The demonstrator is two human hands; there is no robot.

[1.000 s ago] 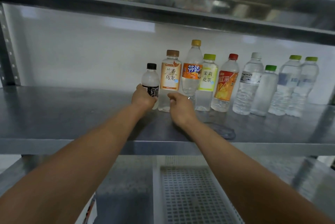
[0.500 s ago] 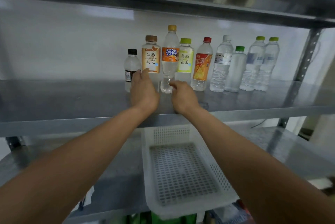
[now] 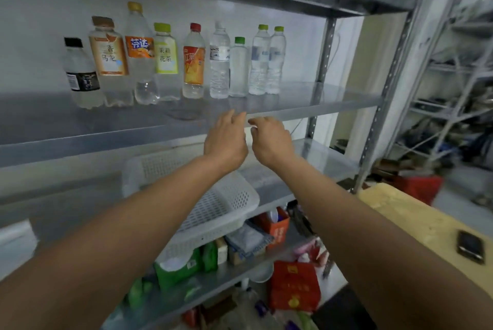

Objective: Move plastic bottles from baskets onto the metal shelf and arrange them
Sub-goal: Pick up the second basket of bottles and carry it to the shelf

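— Where are the bottles?

— A row of plastic bottles (image 3: pixel 219 62) stands upright along the back edge of the metal shelf (image 3: pixel 306 101), against the white wall. A black-capped bottle (image 3: pixel 80 73) marks the left end and a pair of green-capped water bottles (image 3: pixel 268 62) the right end, near the shelf's back upright (image 3: pixel 324 49).

— And the hands?

— Both hover just before the shelf's front edge, close together and well apart from the row. The left hand (image 3: pixel 225 143) is released, fingers relaxed and reaching forward, holding nothing. The right hand (image 3: pixel 270 143) is loosely curled and also grasps nothing.

— What lies around them?

— A white perforated basket (image 3: pixel 229 201) sits on the shelf board below, its right corner jutting past the front edge. The left forearm crosses in front of it and hides part of it. Lower down are green packs (image 3: pixel 176 268), an orange carton (image 3: pixel 277 225) and a red box (image 3: pixel 293 284). At the right, a dark phone (image 3: pixel 470 247) lies on a yellowish worktop (image 3: pixel 400 212), and blurred racks stand beyond.
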